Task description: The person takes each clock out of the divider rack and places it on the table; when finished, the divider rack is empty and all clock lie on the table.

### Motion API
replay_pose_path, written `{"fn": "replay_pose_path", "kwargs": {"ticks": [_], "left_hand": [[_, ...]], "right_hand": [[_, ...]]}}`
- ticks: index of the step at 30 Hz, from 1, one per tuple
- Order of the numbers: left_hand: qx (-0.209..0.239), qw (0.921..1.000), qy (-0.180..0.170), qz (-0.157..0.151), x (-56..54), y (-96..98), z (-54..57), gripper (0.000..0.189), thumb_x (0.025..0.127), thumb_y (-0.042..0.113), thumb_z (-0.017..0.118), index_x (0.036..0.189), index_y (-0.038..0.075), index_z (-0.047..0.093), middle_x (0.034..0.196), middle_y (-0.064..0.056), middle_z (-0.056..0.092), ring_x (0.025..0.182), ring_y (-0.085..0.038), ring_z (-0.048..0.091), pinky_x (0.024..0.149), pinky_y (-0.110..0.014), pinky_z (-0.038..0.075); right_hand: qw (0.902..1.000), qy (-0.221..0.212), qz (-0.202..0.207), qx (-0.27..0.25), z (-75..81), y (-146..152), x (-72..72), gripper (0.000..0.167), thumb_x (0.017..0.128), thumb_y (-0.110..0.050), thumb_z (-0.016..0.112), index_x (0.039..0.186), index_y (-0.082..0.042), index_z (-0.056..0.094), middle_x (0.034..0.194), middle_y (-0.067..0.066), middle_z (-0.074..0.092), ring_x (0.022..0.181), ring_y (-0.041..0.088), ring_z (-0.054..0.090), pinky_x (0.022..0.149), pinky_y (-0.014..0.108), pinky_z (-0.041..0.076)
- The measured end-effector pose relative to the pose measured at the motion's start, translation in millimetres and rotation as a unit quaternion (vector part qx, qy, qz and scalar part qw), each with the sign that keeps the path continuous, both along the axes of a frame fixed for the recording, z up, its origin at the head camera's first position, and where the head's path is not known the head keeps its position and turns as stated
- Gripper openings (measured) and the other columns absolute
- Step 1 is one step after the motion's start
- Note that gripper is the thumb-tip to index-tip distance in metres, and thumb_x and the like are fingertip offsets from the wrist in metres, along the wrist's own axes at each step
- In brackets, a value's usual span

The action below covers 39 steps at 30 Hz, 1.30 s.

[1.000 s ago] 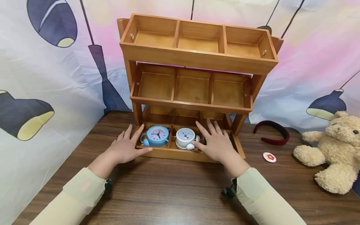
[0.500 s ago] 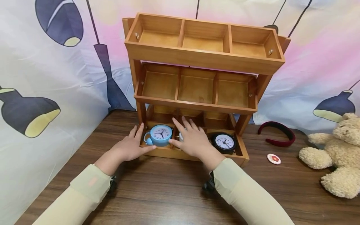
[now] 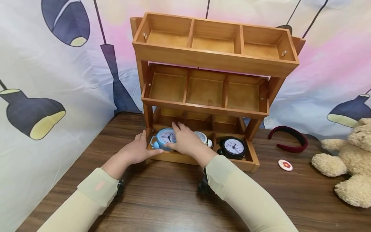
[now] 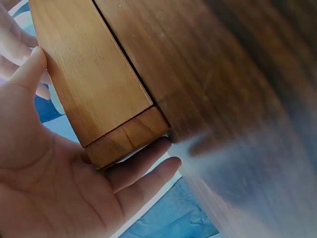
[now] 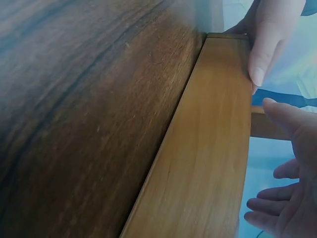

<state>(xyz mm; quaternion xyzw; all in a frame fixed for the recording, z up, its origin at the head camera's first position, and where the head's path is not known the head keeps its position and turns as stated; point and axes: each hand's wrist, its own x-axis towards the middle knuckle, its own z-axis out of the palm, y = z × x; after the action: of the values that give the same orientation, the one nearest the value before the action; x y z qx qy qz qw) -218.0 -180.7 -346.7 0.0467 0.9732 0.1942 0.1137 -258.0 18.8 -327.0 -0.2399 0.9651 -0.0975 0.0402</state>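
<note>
A wooden three-tier rack (image 3: 214,56) stands on the table, with three alarm clocks in its bottom tray (image 3: 181,158). My left hand (image 3: 136,150) rests at that tray's left front corner. Its thumb touches the top front edge and its straight fingers lie along the end, as the left wrist view shows. My right hand (image 3: 187,141) is over the tray with fingers extended, between the light blue alarm clock (image 3: 164,137) and the white alarm clock (image 3: 201,136), partly hiding both. Whether it touches the blue one cannot be told. A black alarm clock (image 3: 233,147) sits in the right compartment.
To the right of the rack lie a dark red headband (image 3: 298,141) and a round badge with a red flower (image 3: 285,165). A plush teddy bear (image 3: 352,158) sits at the far right. A printed cloth (image 3: 87,74) hangs behind the table.
My right hand has moved left, from beside the white clock, across it, to the blue clock's right side, uncovering the black clock. The left hand stays at the tray's corner. The head view has shifted slightly.
</note>
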Motion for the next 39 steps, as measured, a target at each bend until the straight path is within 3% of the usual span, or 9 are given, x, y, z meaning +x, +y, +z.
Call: {"fn": "replay_pose_path", "kwargs": {"ticks": [10, 22, 34, 39], "left_hand": [[-0.037, 0.9993, -0.002, 0.004, 1.4, 1.6, 4.2, 0.123, 0.085, 0.078, 0.049, 0.151, -0.016, 0.006, 0.151, -0.042, 0.022, 0.133, -0.056, 0.037, 0.100, -0.061, 0.041], [-0.041, 0.9991, -0.008, 0.006, 1.7, 3.1, 4.8, 0.122, 0.086, 0.078, 0.049, 0.151, -0.016, 0.005, 0.151, -0.043, 0.022, 0.133, -0.054, 0.037, 0.101, -0.060, 0.042], [-0.037, 0.9992, -0.012, 0.008, 0.8, 3.3, 8.5, 0.119, 0.089, 0.074, 0.051, 0.151, -0.017, 0.004, 0.151, -0.043, 0.020, 0.135, -0.055, 0.034, 0.102, -0.060, 0.040], [-0.034, 0.9992, -0.016, 0.011, 1.3, 3.4, 8.1, 0.118, 0.089, 0.073, 0.051, 0.151, -0.016, 0.003, 0.152, -0.042, 0.019, 0.135, -0.055, 0.033, 0.103, -0.060, 0.039]], "right_hand": [[0.9999, 0.000, 0.014, -0.006, -6.1, -9, -5.2, 0.094, 0.085, -0.059, 0.070, 0.156, -0.010, 0.033, 0.151, 0.020, 0.040, 0.135, 0.034, 0.045, 0.106, 0.046, 0.042], [0.9994, 0.034, 0.002, 0.007, -17.7, -20, -9.8, 0.093, 0.080, -0.059, 0.075, 0.148, -0.004, 0.043, 0.128, 0.020, 0.051, 0.112, 0.028, 0.059, 0.093, 0.040, 0.052], [0.9975, 0.053, -0.013, 0.045, -17.8, -26, -13.0, 0.086, 0.081, -0.064, 0.071, 0.137, 0.000, 0.055, 0.122, 0.015, 0.057, 0.115, 0.031, 0.056, 0.101, 0.044, 0.045], [0.9977, 0.052, -0.019, 0.039, -19.4, -25, -14.4, 0.088, 0.082, -0.065, 0.069, 0.136, 0.002, 0.054, 0.126, 0.015, 0.057, 0.116, 0.030, 0.056, 0.102, 0.043, 0.045]]}}
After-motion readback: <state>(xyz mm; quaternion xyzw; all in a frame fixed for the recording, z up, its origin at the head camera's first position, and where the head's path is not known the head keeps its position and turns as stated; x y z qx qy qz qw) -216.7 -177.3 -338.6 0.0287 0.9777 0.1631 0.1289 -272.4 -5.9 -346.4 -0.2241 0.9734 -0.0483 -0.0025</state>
